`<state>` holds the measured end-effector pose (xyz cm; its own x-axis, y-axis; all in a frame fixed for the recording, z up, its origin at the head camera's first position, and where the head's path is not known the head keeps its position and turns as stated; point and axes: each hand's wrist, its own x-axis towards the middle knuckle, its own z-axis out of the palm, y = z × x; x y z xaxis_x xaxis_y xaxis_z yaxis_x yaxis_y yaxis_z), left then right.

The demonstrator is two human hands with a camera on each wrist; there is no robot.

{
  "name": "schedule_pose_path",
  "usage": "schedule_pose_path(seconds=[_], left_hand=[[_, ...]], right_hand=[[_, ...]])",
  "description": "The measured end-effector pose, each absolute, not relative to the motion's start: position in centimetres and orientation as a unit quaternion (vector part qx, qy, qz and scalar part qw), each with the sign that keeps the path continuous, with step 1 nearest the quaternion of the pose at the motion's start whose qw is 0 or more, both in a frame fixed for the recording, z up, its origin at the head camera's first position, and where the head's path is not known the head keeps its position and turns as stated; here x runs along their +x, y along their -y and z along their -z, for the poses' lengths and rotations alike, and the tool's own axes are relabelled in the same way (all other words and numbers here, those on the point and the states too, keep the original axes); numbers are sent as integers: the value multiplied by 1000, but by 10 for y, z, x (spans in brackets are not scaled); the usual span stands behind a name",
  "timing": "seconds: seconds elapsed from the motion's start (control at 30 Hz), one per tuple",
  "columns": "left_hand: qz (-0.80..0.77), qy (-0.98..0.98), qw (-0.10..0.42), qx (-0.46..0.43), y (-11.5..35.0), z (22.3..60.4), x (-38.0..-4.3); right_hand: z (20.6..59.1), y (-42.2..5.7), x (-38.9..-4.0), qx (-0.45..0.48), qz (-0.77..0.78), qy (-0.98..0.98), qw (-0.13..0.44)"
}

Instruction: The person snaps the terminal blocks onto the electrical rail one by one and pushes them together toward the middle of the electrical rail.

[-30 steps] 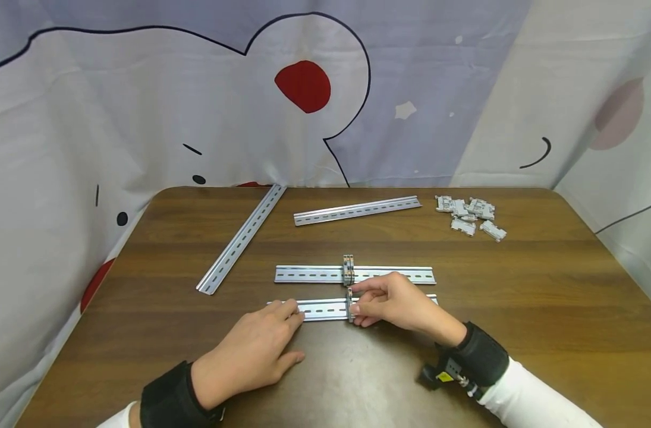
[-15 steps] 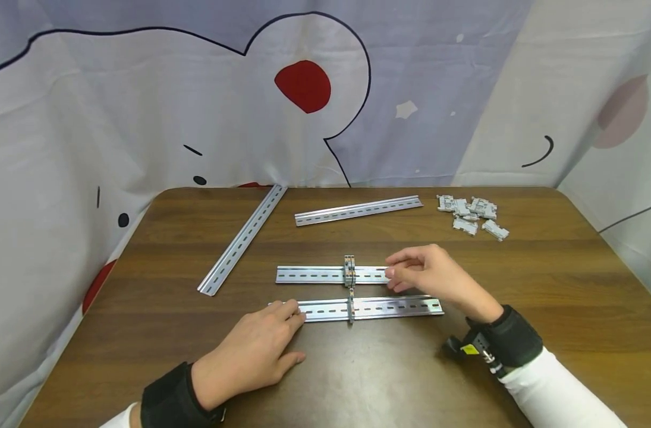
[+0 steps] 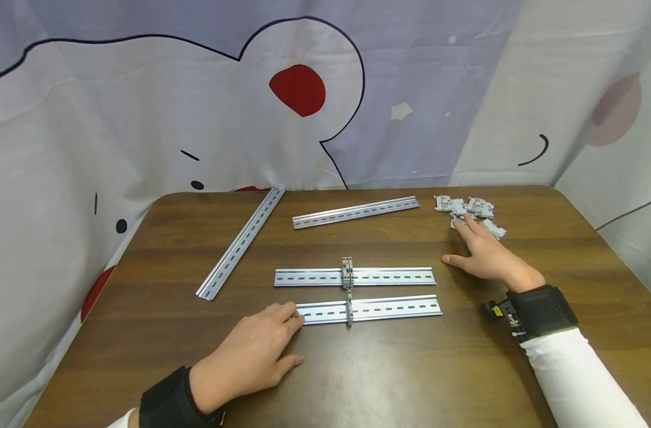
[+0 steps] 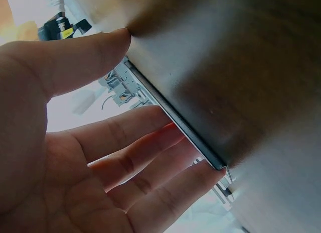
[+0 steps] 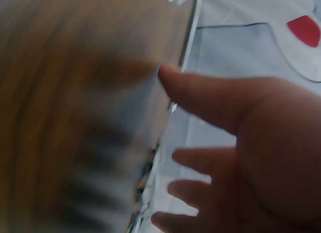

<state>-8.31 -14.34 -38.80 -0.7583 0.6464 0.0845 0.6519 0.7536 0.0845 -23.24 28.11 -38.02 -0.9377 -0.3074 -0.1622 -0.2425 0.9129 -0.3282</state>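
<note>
My left hand (image 3: 252, 351) rests its fingertips on the left end of the near slotted DIN rail (image 3: 395, 306), thumb apart from it. In the left wrist view the fingers (image 4: 170, 203) lie extended along the rail's edge. One thin terminal block (image 3: 349, 309) sits crosswise on this rail. Just beyond lies a second DIN rail (image 3: 304, 277), with a small group of terminal blocks (image 3: 347, 272) at its middle. At the right, my right hand (image 3: 488, 255) is spread with nothing in it, fingertips overlapping a pile of pale grey terminal blocks (image 3: 480, 207) in the head view.
Another DIN rail (image 3: 239, 244) lies slanted at the left, reaching the table's back edge. One more DIN rail (image 3: 357, 212) lies near the back middle. A printed cloth (image 3: 411, 89) hangs behind the wooden table (image 3: 389, 380).
My right hand has let go of the terminal block on the near rail and moved right and back to the pile, its fingers spreading. The left hand has stayed on the rail.
</note>
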Motion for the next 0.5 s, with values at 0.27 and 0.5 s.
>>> schedule_pose_path(seconds=[0.27, 0.5], left_hand=[[52, 936, 24, -348, 145, 388, -84], [55, 936, 35, -347, 145, 389, -84]], right_hand=[[378, -287, -230, -138, 110, -984, 39], [381, -295, -233, -150, 130, -980, -9]])
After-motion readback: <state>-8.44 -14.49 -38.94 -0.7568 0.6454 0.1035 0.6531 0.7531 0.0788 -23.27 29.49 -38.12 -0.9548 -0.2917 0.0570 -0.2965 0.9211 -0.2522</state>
